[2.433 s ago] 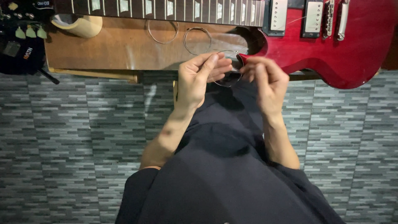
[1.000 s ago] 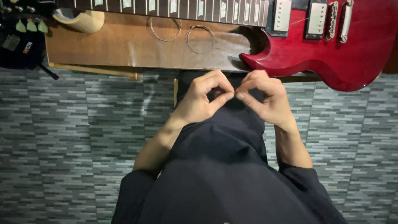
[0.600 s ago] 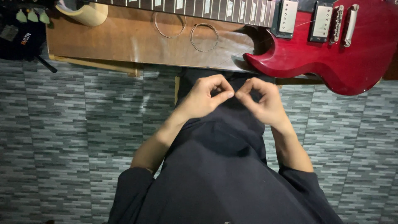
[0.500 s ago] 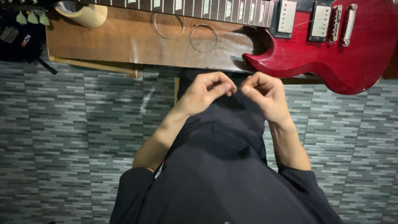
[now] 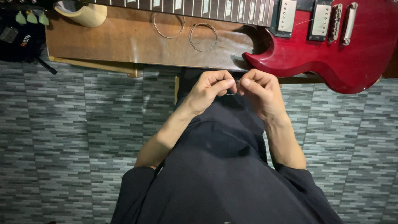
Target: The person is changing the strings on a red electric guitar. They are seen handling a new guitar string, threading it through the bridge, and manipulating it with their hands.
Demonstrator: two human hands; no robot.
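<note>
Both hands (image 5: 236, 89) pinch wire (image 5: 232, 93) — beside table edge (image 5: 124, 66).

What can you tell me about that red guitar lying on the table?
The red guitar is a glossy, dark cherry electric with a solid body and pointed horn. It lies flat, face up, across the wooden table, neck running left with pale block inlays. Two cream pickups and a metal bridge and tailpiece show; one thin string seems to cross the pickups. Its lower edge overhangs the table. Neither hand touches it.

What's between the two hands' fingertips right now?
In the head view, a thin guitar string spans the small gap between the left hand and the right hand, pinched by both just below the red guitar; nothing else lies there.
</note>
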